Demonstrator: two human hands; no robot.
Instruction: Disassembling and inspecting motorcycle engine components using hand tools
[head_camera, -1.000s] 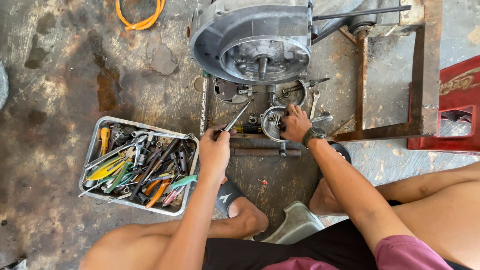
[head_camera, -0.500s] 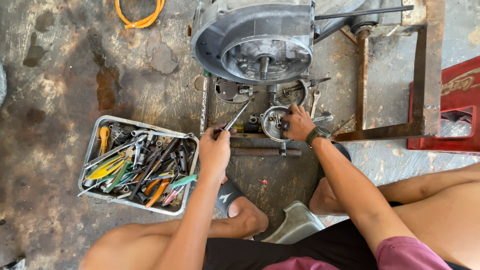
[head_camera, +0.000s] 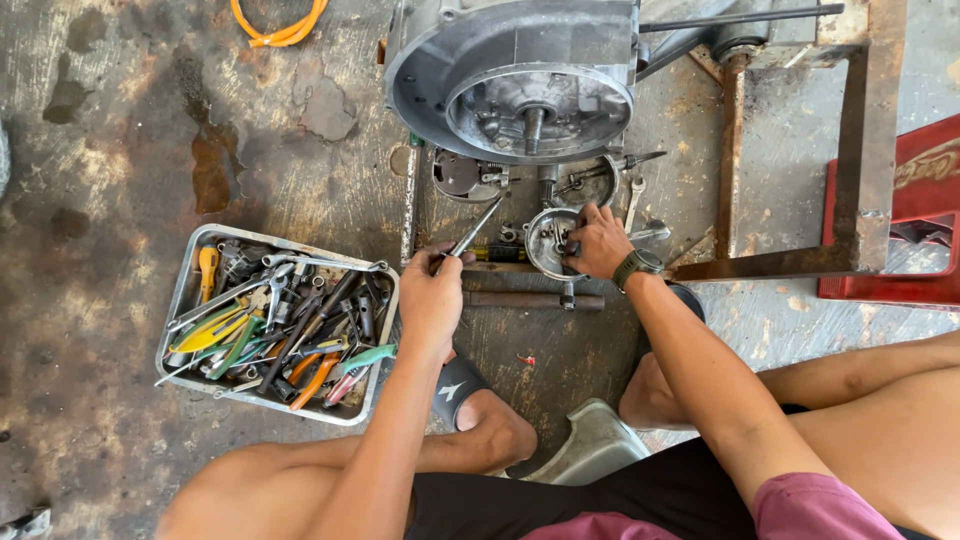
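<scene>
My left hand (head_camera: 430, 295) grips a screwdriver (head_camera: 474, 230) whose metal shaft points up and to the right, toward small parts on the floor. My right hand (head_camera: 598, 243), with a dark watch on the wrist, grasps a round metal engine part (head_camera: 545, 243) that rests on the concrete. Directly above both hands stands a large grey engine case (head_camera: 510, 70) with a shaft in its open circular middle. It is mounted on a rusty metal frame (head_camera: 860, 150).
A metal tray (head_camera: 190, 275) full of pliers, wrenches and screwdrivers sits left of my left hand. Loose parts, a wrench and a rusty bar (head_camera: 530, 299) lie below the engine. A red crate (head_camera: 920, 220) is at right, an orange hose (head_camera: 280, 25) at top. My sandalled feet are below.
None of the hands or tools have visibly moved; only the view has shifted slightly.
</scene>
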